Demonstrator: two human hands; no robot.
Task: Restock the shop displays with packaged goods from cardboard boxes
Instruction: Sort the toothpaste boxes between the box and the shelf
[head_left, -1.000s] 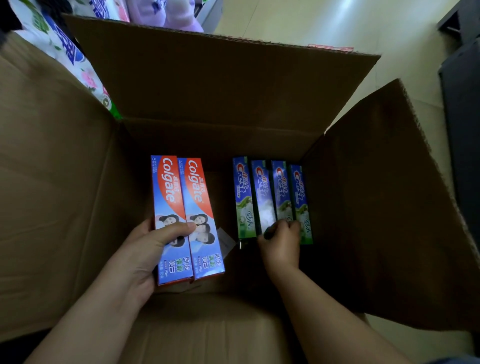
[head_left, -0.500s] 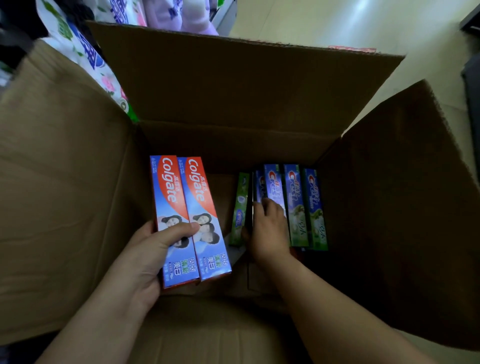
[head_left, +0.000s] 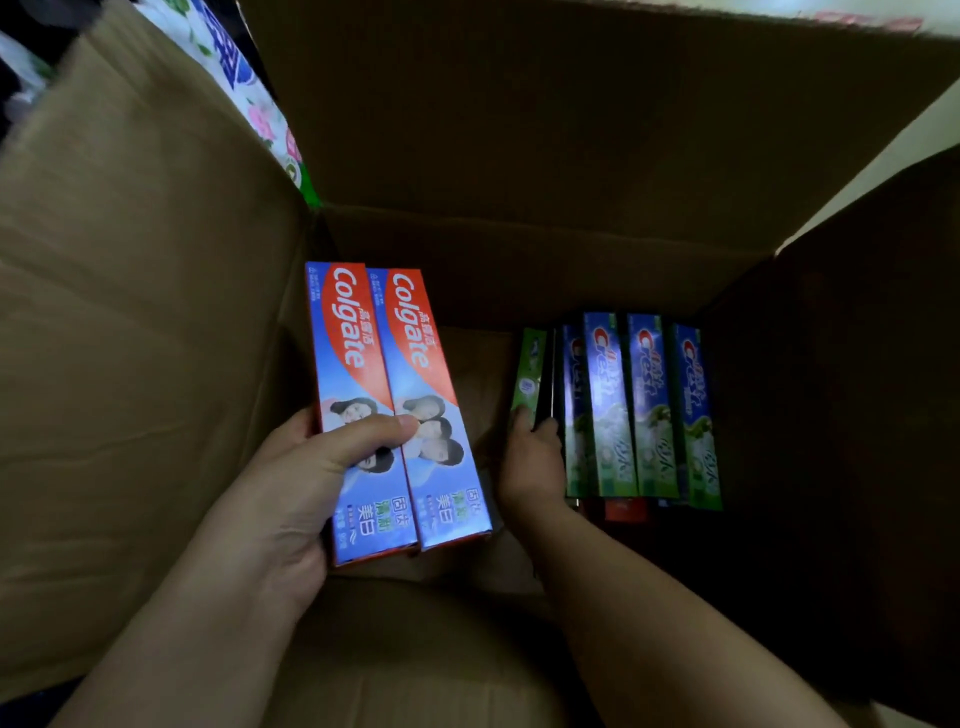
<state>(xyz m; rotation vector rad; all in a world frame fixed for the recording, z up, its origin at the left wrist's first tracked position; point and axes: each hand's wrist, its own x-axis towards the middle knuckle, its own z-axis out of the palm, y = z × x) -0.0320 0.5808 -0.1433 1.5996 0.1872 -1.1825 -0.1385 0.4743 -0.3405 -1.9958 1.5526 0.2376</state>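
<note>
Inside cardboard box (head_left: 156, 312) | left hand (head_left: 291, 483) grips two red-blue Colgate cartons (head_left: 395, 405)

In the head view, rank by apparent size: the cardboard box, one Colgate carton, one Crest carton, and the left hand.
1. cardboard box
2. Colgate carton; nearer the camera, so its lead over Crest is unsure
3. left hand, looks alike in size to the Colgate carton
4. Crest carton
</note>
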